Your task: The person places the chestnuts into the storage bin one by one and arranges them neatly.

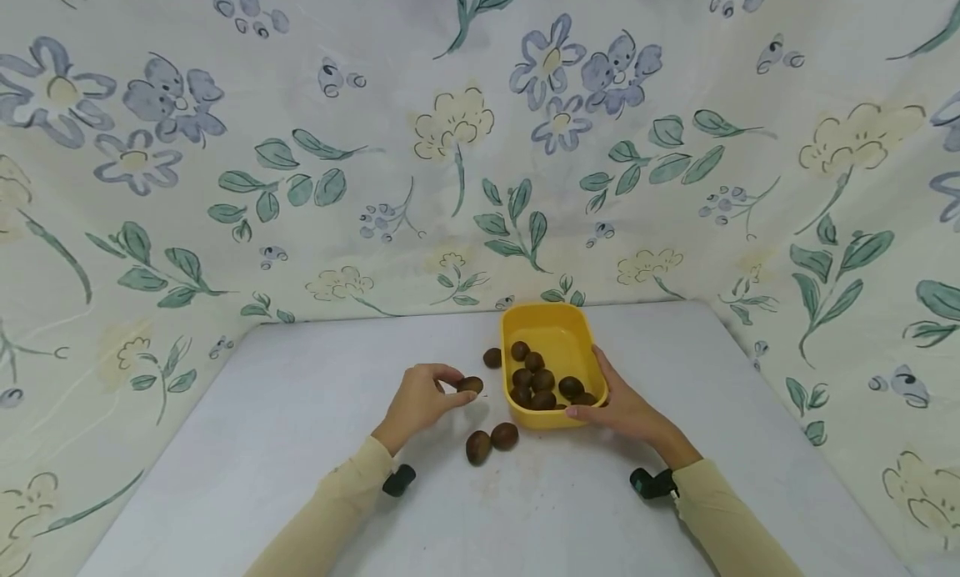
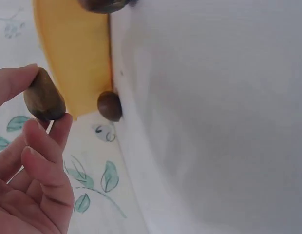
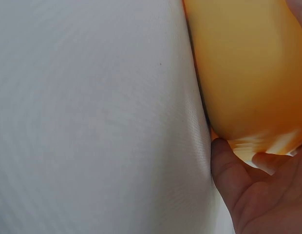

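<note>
My left hand [image 1: 423, 403] pinches a brown chestnut [image 1: 470, 384] between thumb and fingertips, above the table to the left of a yellow plastic container [image 1: 558, 343]. In the left wrist view, the same chestnut [image 2: 44, 96] shows a smooth oval shape with a darker end. My right hand [image 1: 626, 406] holds the container at its front right corner, thumb over the rim and fingers along the side. Several chestnuts [image 1: 542, 380] lie inside the container, mostly toward its left and front. In the right wrist view, fingers [image 3: 231, 170] touch the container's lower wall [image 3: 248, 73].
Two loose chestnuts lie on the white table [image 1: 300, 444] in front of the container: a larger one [image 1: 478, 448] and a rounder one [image 1: 505, 436]. Another chestnut [image 1: 492, 358] sits against the container's left side. Behind the table hangs a flowered cloth [image 1: 390, 168].
</note>
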Demonstrator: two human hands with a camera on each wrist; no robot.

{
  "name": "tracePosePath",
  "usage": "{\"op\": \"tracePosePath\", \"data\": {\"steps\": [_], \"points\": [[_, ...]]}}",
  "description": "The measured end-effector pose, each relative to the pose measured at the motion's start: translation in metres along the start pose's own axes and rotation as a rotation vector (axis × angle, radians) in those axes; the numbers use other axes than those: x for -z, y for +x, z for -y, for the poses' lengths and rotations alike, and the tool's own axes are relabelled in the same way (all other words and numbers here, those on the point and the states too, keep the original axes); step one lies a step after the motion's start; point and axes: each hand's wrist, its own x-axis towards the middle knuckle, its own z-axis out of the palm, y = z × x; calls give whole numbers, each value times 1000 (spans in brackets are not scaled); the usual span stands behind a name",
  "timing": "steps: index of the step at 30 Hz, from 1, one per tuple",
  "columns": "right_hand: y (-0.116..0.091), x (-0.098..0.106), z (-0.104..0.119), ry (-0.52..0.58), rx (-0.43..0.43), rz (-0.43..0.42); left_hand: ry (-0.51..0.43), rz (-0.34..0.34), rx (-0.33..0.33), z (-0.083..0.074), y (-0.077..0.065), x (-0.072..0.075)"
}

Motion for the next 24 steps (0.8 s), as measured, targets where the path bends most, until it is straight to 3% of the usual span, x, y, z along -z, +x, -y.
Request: {"op": "tracePosePath", "data": {"steps": [10, 24], "points": [[1, -1, -2, 6, 17, 2, -98, -86, -35, -3, 15, 12], [0, 0, 1, -9, -6, -5, -153, -102, -96, -22, 48, 12]]}}
